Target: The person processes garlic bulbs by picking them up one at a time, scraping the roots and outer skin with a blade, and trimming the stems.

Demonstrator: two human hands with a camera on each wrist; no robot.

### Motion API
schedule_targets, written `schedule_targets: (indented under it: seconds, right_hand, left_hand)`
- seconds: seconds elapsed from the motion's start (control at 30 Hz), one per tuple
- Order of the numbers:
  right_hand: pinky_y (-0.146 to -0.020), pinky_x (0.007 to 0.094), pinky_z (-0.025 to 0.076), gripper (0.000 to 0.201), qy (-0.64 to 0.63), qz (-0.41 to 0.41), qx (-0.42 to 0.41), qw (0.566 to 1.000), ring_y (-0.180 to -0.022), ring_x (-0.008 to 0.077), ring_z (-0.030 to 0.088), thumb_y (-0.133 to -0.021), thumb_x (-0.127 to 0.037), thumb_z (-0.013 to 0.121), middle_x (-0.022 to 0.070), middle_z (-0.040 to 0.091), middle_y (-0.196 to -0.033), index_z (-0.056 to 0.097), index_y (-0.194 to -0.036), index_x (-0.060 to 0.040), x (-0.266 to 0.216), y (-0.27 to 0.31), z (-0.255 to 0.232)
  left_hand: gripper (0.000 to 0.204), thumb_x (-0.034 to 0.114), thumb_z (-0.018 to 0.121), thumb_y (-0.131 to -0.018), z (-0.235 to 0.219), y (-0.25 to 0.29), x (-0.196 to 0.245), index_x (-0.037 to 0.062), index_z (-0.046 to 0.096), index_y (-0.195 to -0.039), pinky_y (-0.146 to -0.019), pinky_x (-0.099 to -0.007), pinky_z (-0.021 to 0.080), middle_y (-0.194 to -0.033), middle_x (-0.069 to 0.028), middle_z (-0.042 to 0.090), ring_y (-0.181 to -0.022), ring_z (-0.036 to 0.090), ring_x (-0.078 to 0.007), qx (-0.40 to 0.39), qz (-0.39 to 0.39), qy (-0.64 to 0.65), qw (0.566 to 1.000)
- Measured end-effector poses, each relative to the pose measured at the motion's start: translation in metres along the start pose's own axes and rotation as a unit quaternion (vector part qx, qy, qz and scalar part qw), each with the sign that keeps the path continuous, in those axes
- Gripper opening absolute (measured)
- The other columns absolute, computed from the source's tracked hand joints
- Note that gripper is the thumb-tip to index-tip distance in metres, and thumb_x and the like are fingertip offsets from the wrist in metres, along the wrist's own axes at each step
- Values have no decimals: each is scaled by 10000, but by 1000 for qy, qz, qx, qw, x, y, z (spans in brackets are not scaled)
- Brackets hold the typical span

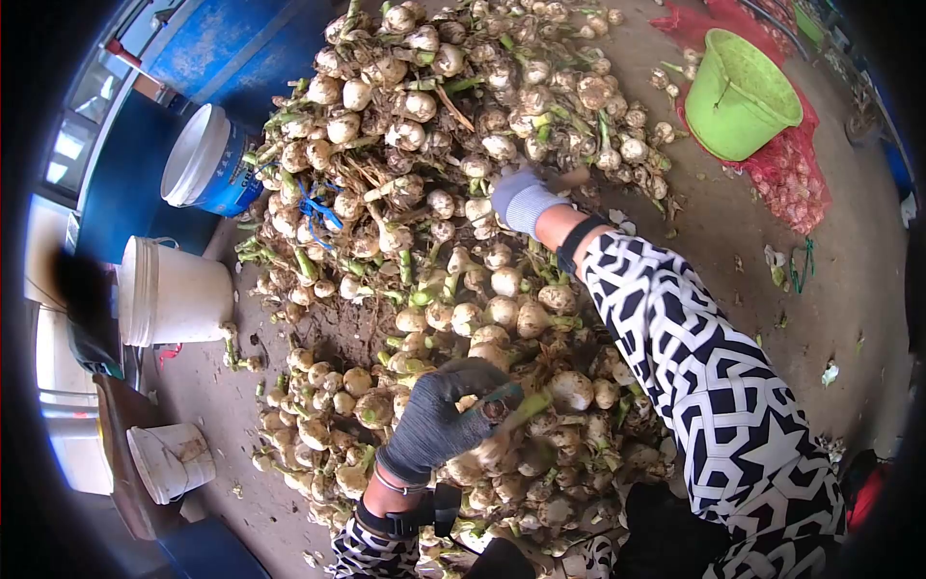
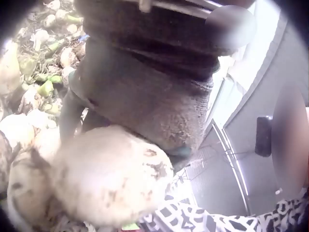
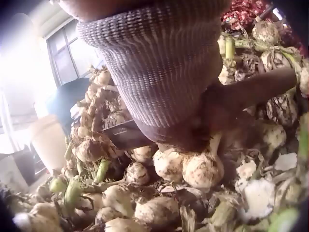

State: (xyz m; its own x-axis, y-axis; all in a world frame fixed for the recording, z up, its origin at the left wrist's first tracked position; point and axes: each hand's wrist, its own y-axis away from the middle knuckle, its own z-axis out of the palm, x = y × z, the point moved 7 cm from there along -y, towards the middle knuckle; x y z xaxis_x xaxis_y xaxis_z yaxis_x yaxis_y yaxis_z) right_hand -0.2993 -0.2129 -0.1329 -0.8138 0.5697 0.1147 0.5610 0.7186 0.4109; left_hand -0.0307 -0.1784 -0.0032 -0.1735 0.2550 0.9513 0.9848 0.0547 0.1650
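In the head view my left hand (image 1: 439,425), in a dark grey glove, is curled above the near part of a heap of white bulbs with cut green stems (image 1: 506,314). It grips one large soil-marked bulb (image 2: 111,176), seen close under the palm in the left wrist view. My right hand (image 1: 521,198), gloved in light grey, reaches into the heap's far part. It holds a knife, whose wooden handle (image 3: 263,89) sticks out on one side and dark blade (image 3: 126,134) on the other. Two bulbs (image 3: 203,169) lie right beneath that hand; its fingers are mostly hidden.
White buckets (image 1: 183,294) and a blue-labelled tub (image 1: 217,159) stand along the left. A lime-green bucket (image 1: 738,101) sits at the far right by a red net bag of small bulbs (image 1: 791,183). Blue drums (image 1: 231,53) are behind the heap. Leaf scraps litter the concrete floor (image 1: 762,270).
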Motion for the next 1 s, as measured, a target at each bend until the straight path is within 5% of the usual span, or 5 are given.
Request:
schedule_targets:
  seconds: [0.1,0.17,0.37,0.7,1.0]
  right_hand:
    - [-861,446,534,385,-28,-42,20,999,-1039,298,633,-900,-135,569,158,617,-1200,564,-1266,-16,1,36,-18]
    - [-767,406,564,238,-231,29,-12,972,-875,245,670,-898,-106,564,121,669,-1015,632,-1101,-2,21,76,-28]
    - [-556,263,493,127,-732,-222,3,645,-581,70,564,-904,-144,633,16,646,-749,698,-847,-51,-14,208,-35]
    - [-666,389,557,270,-217,-218,271,912,-830,261,688,-705,-125,683,56,636,-1046,643,-973,-124,-13,327,-121]
    - [-685,442,543,354,-170,-169,246,939,-805,311,673,-722,-174,713,96,665,-940,599,-1057,-144,-13,325,-92]
  left_hand:
    - [219,182,703,-859,-24,0,1,16,687,-1000,-771,-299,493,-930,-86,671,-835,624,-180,33,44,-81,995]
    - [259,193,693,-889,-37,10,-27,-6,664,-1052,-786,-268,498,-969,-56,676,-864,617,-142,105,-156,73,979]
    - [515,252,547,-973,-21,-5,-16,69,390,-1429,-963,-360,449,-1271,-133,564,-1119,588,-255,138,-11,167,976]
    - [958,486,820,-705,-3,32,45,-1,351,-1384,-991,-390,444,-1266,-137,538,-1165,544,-244,202,84,171,961]
    - [850,341,830,-694,32,30,40,-29,383,-1314,-934,-362,475,-1150,-169,577,-1021,601,-273,216,41,74,973]
